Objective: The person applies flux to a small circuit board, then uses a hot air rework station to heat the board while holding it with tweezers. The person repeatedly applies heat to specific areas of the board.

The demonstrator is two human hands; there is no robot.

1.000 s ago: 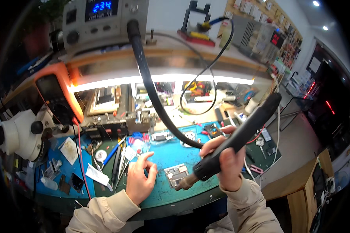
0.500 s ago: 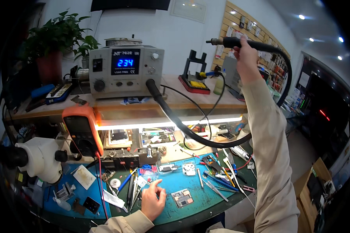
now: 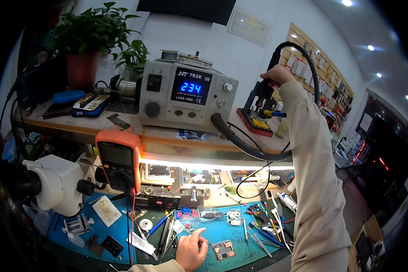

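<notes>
My right hand is raised over the shelf, closed round the black handle of a hot air gun. The handle stands upright, its hose looping up and over my forearm. Below that hand is a red-based holder with black uprights and a yellow sponge; my fingers and the holder hide the gun's nozzle. Low over the blue mat, my left hand is loosely bent with its fingers apart and nothing visible in it. Just right of it lies a small circuit board with copper-coloured patches.
A grey hot air station with a lit blue display sits on the shelf. An orange multimeter leans below, beside a white microscope. Tweezers, pliers and screwdrivers lie on the mat. Potted plants stand at the left.
My right hand has brought the hot air gun down to the holder, turning it from level to upright. The view has shifted, and my left hand stays near the circuit board.
</notes>
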